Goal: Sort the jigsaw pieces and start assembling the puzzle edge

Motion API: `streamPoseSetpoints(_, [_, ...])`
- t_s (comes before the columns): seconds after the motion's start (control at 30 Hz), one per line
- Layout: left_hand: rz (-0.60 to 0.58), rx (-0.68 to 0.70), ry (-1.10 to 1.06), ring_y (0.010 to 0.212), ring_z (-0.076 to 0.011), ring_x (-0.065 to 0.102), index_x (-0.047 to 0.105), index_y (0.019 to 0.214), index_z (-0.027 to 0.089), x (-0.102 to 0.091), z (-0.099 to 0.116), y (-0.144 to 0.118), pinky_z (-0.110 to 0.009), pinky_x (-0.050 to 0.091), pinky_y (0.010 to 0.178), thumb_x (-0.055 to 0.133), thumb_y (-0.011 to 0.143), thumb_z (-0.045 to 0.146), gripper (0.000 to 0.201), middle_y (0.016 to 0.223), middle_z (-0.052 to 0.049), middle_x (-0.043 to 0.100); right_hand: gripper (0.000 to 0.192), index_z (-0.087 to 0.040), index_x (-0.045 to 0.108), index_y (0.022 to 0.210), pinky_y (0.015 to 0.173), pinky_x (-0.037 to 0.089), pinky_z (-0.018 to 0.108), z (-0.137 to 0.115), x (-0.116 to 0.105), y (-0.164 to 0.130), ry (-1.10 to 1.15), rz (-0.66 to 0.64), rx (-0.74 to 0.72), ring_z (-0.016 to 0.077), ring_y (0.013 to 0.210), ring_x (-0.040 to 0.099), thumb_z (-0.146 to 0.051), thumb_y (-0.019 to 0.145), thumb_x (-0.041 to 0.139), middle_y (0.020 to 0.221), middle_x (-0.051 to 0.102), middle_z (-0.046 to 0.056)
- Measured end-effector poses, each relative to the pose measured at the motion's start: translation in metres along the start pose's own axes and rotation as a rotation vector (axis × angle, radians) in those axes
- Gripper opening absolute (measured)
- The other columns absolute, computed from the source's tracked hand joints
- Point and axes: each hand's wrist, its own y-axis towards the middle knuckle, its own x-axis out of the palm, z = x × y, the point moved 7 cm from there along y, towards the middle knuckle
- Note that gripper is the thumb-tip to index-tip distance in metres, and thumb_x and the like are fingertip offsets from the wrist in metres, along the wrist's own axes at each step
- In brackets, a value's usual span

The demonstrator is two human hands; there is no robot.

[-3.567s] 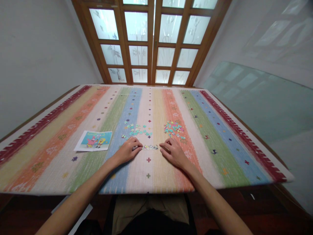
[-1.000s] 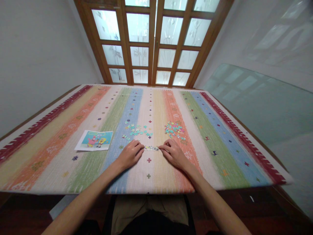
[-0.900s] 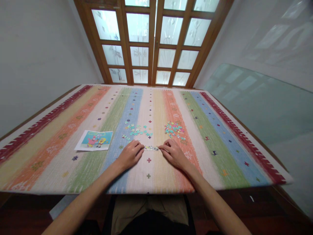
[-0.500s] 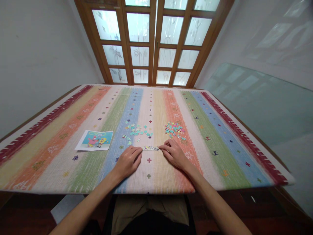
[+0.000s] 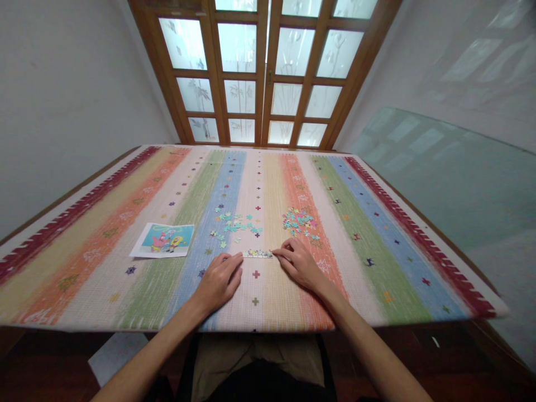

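Striped cloth (image 5: 104, 262) in soft colours covers the whole table, and near its front edge lies a short strip (image 5: 258, 254) of joined puzzle pieces, flat on the pale middle stripe. The pieces in it are too small to count or to read any picture from.

The right hand (image 5: 299, 265) rests at the strip's right end, its fingertips (image 5: 281, 252) touching or all but touching that end; the fingers are curled loosely down onto the cloth, and whether they pinch anything is hidden beneath them. The left hand (image 5: 220, 279) lies palm down just short of the strip's left end, fingers stretched out together and flat, apart from the strip and gripping nothing that shows. Anything under the palm cannot be seen.

Beyond the left hand, loose pieces (image 5: 234, 223) are scattered thinly over the blue and pale stripes, mostly teal. Beyond the right hand a tighter heap (image 5: 298, 219) sits on the orange stripe, teal mixed with pink; single pieces there blur into one another.

Well off to the left, a cartoon card (image 5: 162, 239) lies flat on the cloth, showing a pink figure and a yellow one.

At the far side stands a wooden door (image 5: 263, 72) of frosted panes. A glass sheet (image 5: 439, 173) leans against the right wall, its lower edge hidden behind the table. Both forearms run out of the bottom of the view, and something pale on the floor under the table edge is only partly visible.
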Motion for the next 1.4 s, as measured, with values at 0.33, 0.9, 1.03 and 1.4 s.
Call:
streamPoseSetpoints(0.33, [-0.021, -0.017, -0.036, 0.099, -0.0257, 0.061, 0.058, 0.126, 0.021, -0.001, -0.001, 0.003, -0.045, 0.054, 0.088, 0.050, 0.099, 0.020, 0.028, 0.114, -0.009, 0.071, 0.022, -0.021, 0.074, 0.107, 0.080, 0.050, 0.038, 0.002, 0.002, -0.001, -0.010, -0.010, 0.008, 0.0227, 0.090, 0.056, -0.020, 0.101, 0.052, 0.096, 0.060, 0.009])
streamPoseSetpoints(0.9, [-0.032, -0.021, -0.062, 0.094, -0.0248, 0.062, 0.065, 0.112, 0.020, -0.011, -0.018, 0.024, -0.045, 0.054, 0.085, 0.050, 0.099, 0.023, 0.020, 0.103, -0.009, 0.073, 0.023, -0.020, 0.075, 0.107, 0.079, 0.051, 0.039, 0.001, 0.001, -0.001, 0.005, -0.006, 0.015, 0.0230, 0.090, 0.057, -0.019, 0.100, 0.053, 0.096, 0.061, 0.010])
streamPoseSetpoints(1.03, [-0.052, -0.016, -0.084, 0.093, -0.0245, 0.062, 0.064, 0.112, 0.021, -0.005, -0.015, 0.020, -0.045, 0.054, 0.084, 0.050, 0.099, 0.022, 0.020, 0.100, -0.008, 0.073, 0.023, -0.022, 0.075, 0.108, 0.078, 0.051, 0.039, 0.001, 0.000, 0.000, 0.003, -0.015, 0.013, 0.0232, 0.090, 0.057, -0.018, 0.099, 0.054, 0.095, 0.061, 0.009])
streamPoseSetpoints(1.4, [-0.052, -0.011, -0.103, 0.093, -0.0235, 0.062, 0.064, 0.111, 0.020, -0.004, -0.015, 0.021, -0.043, 0.054, 0.085, 0.049, 0.099, 0.022, 0.019, 0.102, -0.007, 0.073, 0.022, -0.021, 0.075, 0.107, 0.079, 0.051, 0.039, 0.000, -0.001, 0.000, 0.012, -0.003, 0.006, 0.0229, 0.090, 0.057, -0.017, 0.099, 0.054, 0.095, 0.060, 0.009])
